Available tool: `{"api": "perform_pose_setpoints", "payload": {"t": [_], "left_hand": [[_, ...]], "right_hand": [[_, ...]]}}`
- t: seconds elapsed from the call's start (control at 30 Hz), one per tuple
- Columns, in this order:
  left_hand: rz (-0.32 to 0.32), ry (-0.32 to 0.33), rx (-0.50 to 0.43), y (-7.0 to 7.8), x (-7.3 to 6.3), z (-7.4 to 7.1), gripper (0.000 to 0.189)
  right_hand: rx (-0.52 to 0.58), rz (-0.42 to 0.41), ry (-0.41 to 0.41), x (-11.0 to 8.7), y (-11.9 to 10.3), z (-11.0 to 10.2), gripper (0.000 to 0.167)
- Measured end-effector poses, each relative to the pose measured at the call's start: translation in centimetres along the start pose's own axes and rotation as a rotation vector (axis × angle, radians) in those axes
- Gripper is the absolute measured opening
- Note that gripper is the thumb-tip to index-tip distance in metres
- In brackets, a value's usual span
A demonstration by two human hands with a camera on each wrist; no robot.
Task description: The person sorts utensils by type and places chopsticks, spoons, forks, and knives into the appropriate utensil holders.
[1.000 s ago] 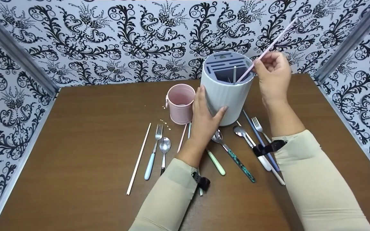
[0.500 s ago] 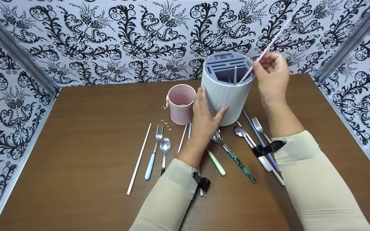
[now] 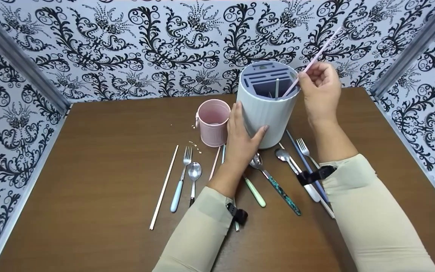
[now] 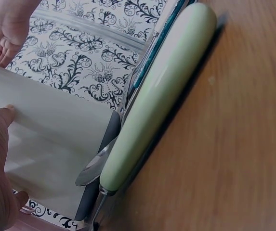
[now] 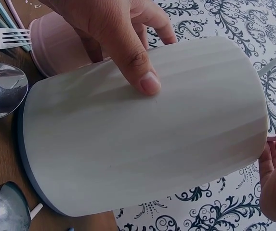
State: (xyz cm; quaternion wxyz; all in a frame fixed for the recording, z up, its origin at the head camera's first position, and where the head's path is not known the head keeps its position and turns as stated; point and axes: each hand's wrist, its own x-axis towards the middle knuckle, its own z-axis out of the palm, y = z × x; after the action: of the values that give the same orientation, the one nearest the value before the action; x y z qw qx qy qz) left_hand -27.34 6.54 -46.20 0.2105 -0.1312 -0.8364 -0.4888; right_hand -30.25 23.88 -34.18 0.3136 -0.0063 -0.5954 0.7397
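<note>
A tall white utensil holder [image 3: 268,117] with a grey slotted top stands near the back of the table. My left hand [image 3: 240,138] grips its lower left side, thumb across the front and fingers around the left; the right wrist view shows this thumb [image 5: 150,82] against the white wall. Above the holder's right rim, my right hand [image 3: 322,88] pinches a pink chopstick [image 3: 321,51] between thumb and fingers. The chopstick leans to the upper right, its lower end inside the large open compartment. A pale stick [image 3: 277,87] stands upright in that same compartment.
Left of the holder is a pink cup [image 3: 213,124]. On the table lie a pale chopstick [image 3: 164,187], a blue-handled fork [image 3: 179,181], a spoon [image 3: 194,172], a green-handled utensil [image 3: 254,192], a teal-handled spoon [image 3: 278,187], a white-handled spoon [image 3: 310,190] and another fork [image 3: 303,146].
The pink chopstick has shifted slightly left and lower, its bottom end moving toward the right of the compartment. My left hand stays on the holder.
</note>
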Motion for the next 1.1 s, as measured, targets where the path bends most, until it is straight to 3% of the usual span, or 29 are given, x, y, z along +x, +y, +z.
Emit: {"api": "perform_pose_setpoints", "payload": {"t": [0.67,1.1], "left_hand": [[0.0,-0.01,-0.003,0.2,0.0,-0.2,0.097],[0.001,-0.014,-0.005,0.1,0.0,-0.2,0.097]], "right_hand": [[-0.012,-0.031,-0.004,-0.4,-0.1,-0.6,0.02],[-0.007,-0.061,-0.015,-2.2,-0.2,-2.0,0.019]]}}
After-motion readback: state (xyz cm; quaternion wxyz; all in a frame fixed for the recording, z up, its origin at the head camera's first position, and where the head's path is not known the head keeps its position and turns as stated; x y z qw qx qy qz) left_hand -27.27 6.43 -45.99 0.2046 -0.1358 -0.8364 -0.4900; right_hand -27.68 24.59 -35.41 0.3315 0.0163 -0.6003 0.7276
